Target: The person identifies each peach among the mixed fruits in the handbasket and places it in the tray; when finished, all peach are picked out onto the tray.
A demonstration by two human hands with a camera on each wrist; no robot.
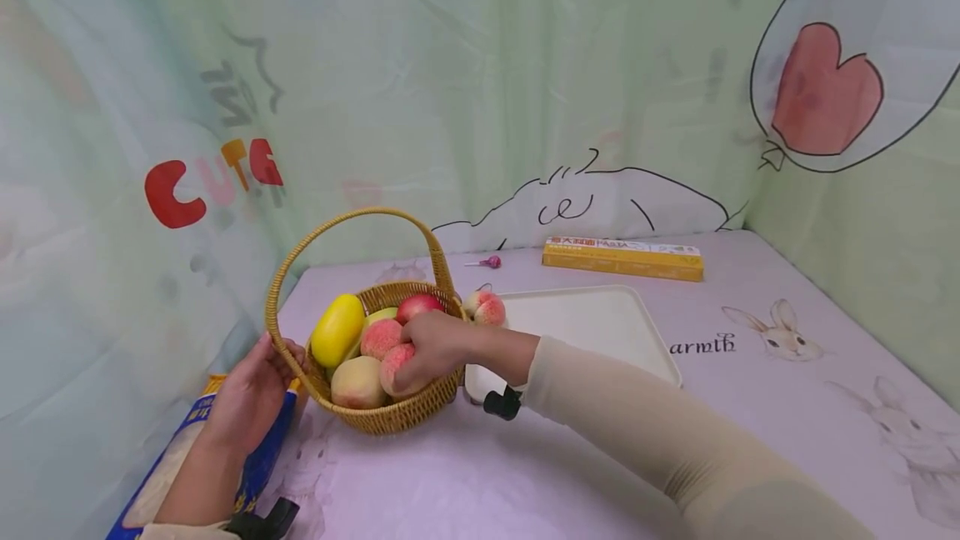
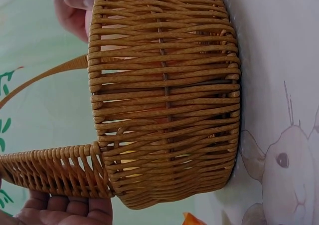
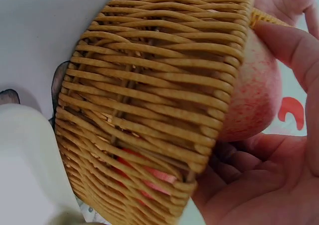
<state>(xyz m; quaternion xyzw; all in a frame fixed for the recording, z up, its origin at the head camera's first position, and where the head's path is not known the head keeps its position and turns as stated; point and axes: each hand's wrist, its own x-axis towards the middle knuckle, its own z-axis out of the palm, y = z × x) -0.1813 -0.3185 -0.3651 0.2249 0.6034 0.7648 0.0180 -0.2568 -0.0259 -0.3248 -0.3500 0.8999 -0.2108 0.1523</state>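
Note:
A woven basket point(image 1: 405, 417) with a tall arched handle stands on the table, filled with fruit. My left hand point(image 1: 251, 390) holds the handle near its left base, fingers curled against it in the left wrist view. Reaching in from the right, my right hand point(image 1: 442, 344) grips a pinkish peach point(image 3: 251, 95) between thumb and fingers at the basket's rim. Around it lie another pink peach point(image 1: 381, 338), a pale peach point(image 1: 357, 383), a long yellow fruit point(image 1: 337, 330) and a red fruit point(image 1: 418, 306), partly covered by the right hand.
A white tray point(image 1: 577, 319) lies right of the basket, with a small peach point(image 1: 491, 310) at its left corner. Farther back are a wrapped lollipop point(image 1: 492, 262) and a yellow pasta box point(image 1: 622, 261). A blue bag point(image 1: 262, 457) lies under the left forearm.

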